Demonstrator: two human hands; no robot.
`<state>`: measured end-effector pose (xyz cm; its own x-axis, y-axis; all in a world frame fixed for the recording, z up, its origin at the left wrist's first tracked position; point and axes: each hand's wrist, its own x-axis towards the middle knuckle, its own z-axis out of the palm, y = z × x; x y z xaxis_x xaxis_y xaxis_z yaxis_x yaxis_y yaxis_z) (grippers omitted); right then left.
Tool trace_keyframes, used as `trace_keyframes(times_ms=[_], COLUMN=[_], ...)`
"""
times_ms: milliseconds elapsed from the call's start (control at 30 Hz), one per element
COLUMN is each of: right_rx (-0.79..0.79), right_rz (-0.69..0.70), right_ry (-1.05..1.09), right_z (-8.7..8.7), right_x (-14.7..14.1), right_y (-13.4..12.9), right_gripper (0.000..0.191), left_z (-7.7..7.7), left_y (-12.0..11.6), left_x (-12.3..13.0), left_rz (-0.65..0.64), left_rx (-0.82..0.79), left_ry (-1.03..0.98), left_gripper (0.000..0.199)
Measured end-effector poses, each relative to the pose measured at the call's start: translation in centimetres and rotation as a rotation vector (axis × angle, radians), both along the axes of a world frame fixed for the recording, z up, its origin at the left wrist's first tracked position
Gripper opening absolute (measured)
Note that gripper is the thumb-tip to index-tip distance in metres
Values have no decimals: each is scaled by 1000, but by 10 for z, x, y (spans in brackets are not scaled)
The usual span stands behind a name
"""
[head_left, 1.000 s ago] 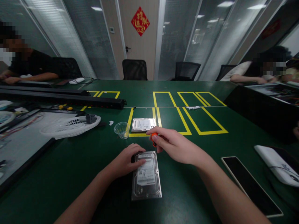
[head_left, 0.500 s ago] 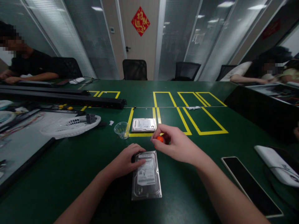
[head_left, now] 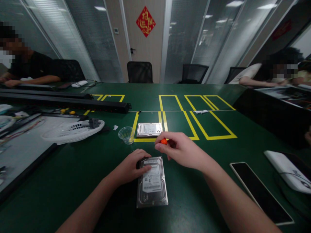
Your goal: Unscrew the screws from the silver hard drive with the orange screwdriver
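Observation:
A silver hard drive (head_left: 152, 186) with a white label lies on the green table in front of me. My left hand (head_left: 136, 165) grips its upper left part, thumb on the label and fingers round the far edge. Above the drive's far right corner, my right hand (head_left: 173, 145) is closed on a small orange-handled tool (head_left: 164, 141); a thin shaft points down to that corner. A second hard drive (head_left: 149, 129) lies farther off, inside yellow tape. Left of it stands a clear plastic cup (head_left: 126, 135).
A phone (head_left: 261, 192) and a white device (head_left: 289, 171) lie on the right. Long black bars (head_left: 63, 103), a white racket-shaped part (head_left: 75, 131) and a grey panel (head_left: 29, 145) fill the left. People sit at both far sides.
My right hand has shifted slightly left, and the orange handle now stands over the near drive's far right corner. My left hand and both drives stay where they were.

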<state>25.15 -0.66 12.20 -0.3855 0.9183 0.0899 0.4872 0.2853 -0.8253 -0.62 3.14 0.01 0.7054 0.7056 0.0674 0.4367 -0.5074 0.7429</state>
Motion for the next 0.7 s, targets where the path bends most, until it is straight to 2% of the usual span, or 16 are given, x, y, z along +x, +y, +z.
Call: trace_keyframes(times_ms=[333, 700], right_rx=[-26, 32], right_rz=[-23, -11], right_ry=[-9, 6], right_z=[-2, -4], right_x=[-1, -2], right_y=[0, 1], right_gripper=[13, 7], left_z=[1, -1], left_y=[-1, 0], left_x=[0, 0], left_rz=[-15, -14], left_rx=[-1, 6], left_ry=[-5, -3], left_gripper=[28, 28])
